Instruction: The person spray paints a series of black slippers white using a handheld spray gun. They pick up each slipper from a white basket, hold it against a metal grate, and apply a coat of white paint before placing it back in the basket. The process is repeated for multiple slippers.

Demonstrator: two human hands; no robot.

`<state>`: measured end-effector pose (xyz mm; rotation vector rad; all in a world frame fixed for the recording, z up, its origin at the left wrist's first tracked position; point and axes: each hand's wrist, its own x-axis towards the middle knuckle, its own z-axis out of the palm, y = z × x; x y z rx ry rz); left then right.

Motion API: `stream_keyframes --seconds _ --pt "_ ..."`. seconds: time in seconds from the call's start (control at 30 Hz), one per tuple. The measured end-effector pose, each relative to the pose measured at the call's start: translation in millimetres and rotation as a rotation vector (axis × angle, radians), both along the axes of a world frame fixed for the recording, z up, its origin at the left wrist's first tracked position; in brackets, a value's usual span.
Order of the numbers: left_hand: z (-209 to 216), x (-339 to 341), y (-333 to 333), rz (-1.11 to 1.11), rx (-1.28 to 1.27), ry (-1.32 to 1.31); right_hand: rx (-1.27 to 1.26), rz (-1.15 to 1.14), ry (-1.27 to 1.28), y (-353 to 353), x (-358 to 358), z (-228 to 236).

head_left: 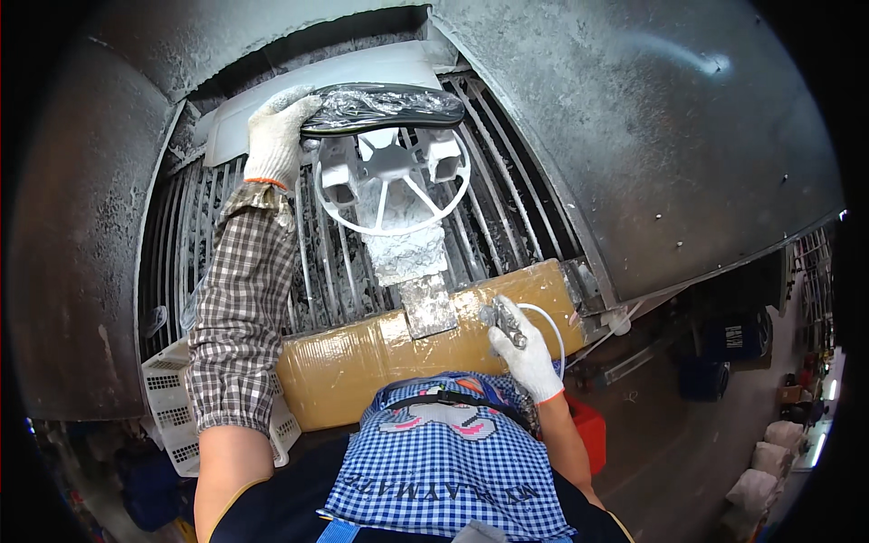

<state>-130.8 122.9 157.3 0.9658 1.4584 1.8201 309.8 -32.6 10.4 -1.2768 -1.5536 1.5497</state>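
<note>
Presently, our left hand (279,138) at ten o'clock grips a dark film-wrapped piece (385,107) at eleven, well apart from our right hand (527,356) at four, clasped around a metal tool (510,326).

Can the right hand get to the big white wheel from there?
Probably yes: nothing seems to stand between the right hand and the near side of the white wheel, though holding the metal tool might make grabbing awkward.

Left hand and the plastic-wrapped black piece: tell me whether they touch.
Touching. The head view shows the gloved left hand grasping the left end of the plastic-wrapped black piece, with no gap between them.
</note>
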Motion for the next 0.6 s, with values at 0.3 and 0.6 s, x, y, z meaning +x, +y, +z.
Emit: stream_keyframes --seconds 0.3,0.6 --pt "-11 -4 5 0.012 -0.142 0.176 0.011 0.008 -0.05 0 -4 7" --pt "-18 -10 4 0.095 -0.261 0.329 -0.006 0.007 -0.019 -1 -7 8"
